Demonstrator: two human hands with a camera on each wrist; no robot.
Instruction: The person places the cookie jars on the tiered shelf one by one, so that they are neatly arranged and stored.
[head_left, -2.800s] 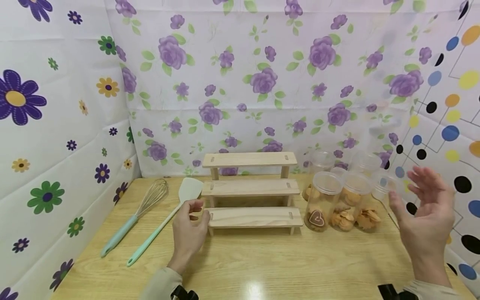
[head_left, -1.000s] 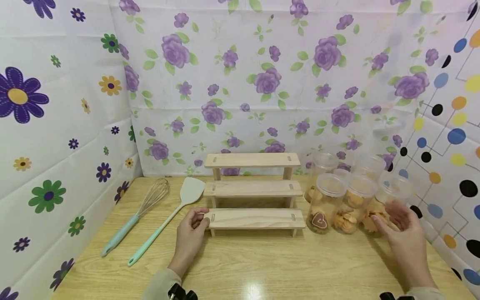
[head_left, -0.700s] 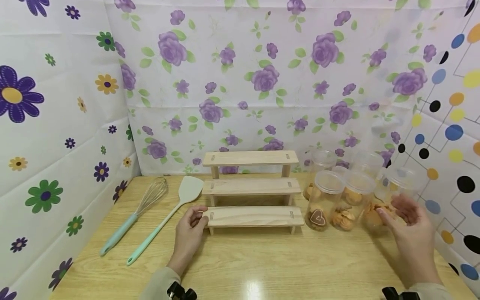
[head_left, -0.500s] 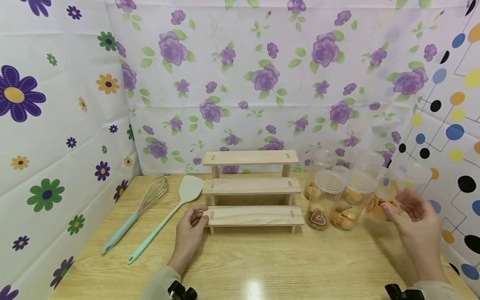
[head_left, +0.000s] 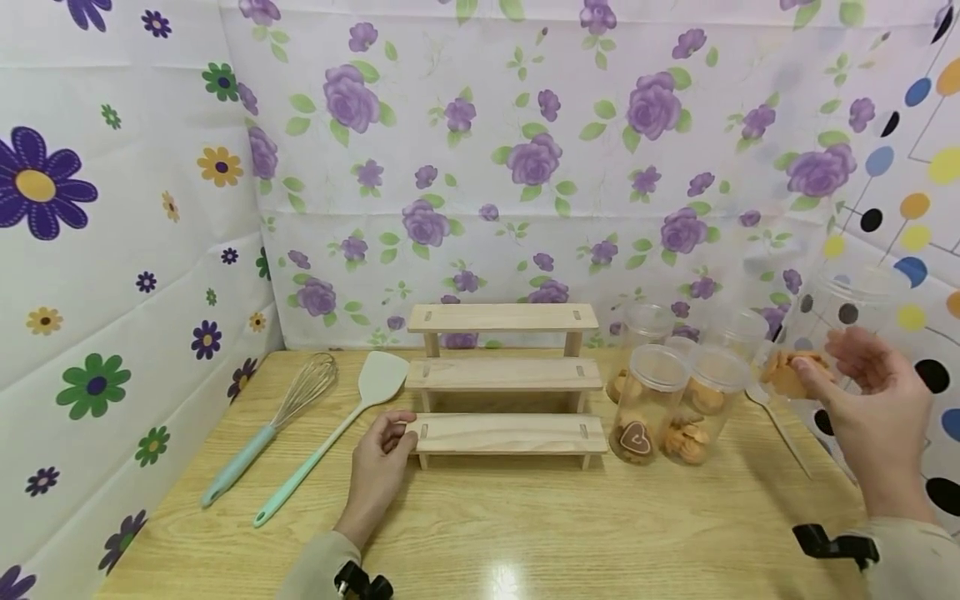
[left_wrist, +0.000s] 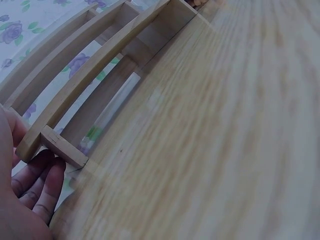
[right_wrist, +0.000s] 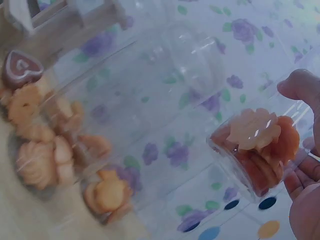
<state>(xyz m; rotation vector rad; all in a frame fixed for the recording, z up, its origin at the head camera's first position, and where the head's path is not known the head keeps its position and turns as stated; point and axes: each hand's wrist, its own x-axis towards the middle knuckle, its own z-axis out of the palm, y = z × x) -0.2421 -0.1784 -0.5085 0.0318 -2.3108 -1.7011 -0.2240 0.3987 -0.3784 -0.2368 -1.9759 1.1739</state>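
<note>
A three-step wooden display stand stands in the middle of the table in the head view. My left hand grips the left end of its lowest step; the left wrist view shows curled fingers by the leg under the board. At the right, my right hand holds a clear lidded jar of cookies above the table. The jar's see-through wall is hard to make out in the head view, where its cookies show best. Several similar cookie jars stand grouped right of the stand.
A whisk and a pale green spatula lie left of the stand. A light-coloured spoon rests near the table's right edge. Patterned cloth walls enclose the back and sides.
My right hand has reached down to the rightmost jar, taken hold of it and lifted it up and to the right, uncovering the spoon. My left hand stays at the stand's end.
</note>
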